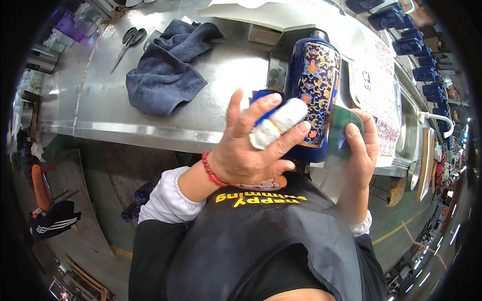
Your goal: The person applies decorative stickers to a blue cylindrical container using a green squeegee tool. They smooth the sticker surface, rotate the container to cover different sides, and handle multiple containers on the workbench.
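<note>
A dark blue bottle (315,90) with a colourful floral pattern lies in front of me, its neck pointing away. My left hand (251,145) is open beside the bottle's left side, fingers spread. White wrapping (279,123) covers part of its fingers, and a red bead bracelet is on the wrist. Whether the fingertips touch the bottle I cannot tell. My right hand (362,145) pinches a translucent green scraper (345,131) between thumb and fingers, at the bottle's right side. Behind my left fingers a blue piece (261,95) shows, mostly hidden.
A crumpled blue-grey towel (163,70) and black-handled scissors (129,44) lie on the metal table (100,100). Patterned sheets (376,90) are spread right of the bottle. Beyond them are a sink (409,120) with a white tap, and a row of dark blue vessels (427,74).
</note>
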Available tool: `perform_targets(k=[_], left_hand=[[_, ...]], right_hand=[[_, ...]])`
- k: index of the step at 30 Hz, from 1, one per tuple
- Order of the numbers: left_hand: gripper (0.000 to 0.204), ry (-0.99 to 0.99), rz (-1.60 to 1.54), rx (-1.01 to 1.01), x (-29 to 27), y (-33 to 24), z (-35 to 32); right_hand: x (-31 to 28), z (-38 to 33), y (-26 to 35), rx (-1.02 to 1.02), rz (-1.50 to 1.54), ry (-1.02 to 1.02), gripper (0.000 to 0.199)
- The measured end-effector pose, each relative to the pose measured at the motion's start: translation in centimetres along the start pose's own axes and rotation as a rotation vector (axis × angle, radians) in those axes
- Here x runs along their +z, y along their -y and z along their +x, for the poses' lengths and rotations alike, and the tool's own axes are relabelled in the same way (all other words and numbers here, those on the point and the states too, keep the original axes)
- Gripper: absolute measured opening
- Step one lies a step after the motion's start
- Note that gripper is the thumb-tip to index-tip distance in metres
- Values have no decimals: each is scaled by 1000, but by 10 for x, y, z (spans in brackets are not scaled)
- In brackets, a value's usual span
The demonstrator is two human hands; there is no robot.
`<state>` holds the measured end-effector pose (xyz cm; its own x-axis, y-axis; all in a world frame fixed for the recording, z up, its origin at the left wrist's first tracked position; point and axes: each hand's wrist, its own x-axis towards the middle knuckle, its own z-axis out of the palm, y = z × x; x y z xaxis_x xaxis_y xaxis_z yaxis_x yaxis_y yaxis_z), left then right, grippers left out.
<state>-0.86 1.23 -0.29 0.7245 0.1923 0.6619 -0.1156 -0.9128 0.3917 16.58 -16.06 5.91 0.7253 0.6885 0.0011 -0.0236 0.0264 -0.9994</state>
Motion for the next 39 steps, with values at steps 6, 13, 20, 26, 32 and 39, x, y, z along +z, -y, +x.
perform_targets(k=[6,13,20,26,32,39], left_hand=[[63,86,-31,-61,17,-7,-17],[55,72,13,-59,20,-11,-23],[54,65,10,-64,24,-11,-25],[81,-7,-128,-192,20,-4,-15],[99,159,34,-239,16,5,13],[91,123,124,-173,6,-5,21]], right_hand=[[0,1,2,-33,-55,-17,27],[-2,-7,-4,-521,-896,236,54],[-4,-29,-30,-672,-1183,265,63],[-4,-25,-5,-256,-447,115,44],[7,-13,0,8,-157,-22,34],[17,-7,-3,-56,-199,1,35]])
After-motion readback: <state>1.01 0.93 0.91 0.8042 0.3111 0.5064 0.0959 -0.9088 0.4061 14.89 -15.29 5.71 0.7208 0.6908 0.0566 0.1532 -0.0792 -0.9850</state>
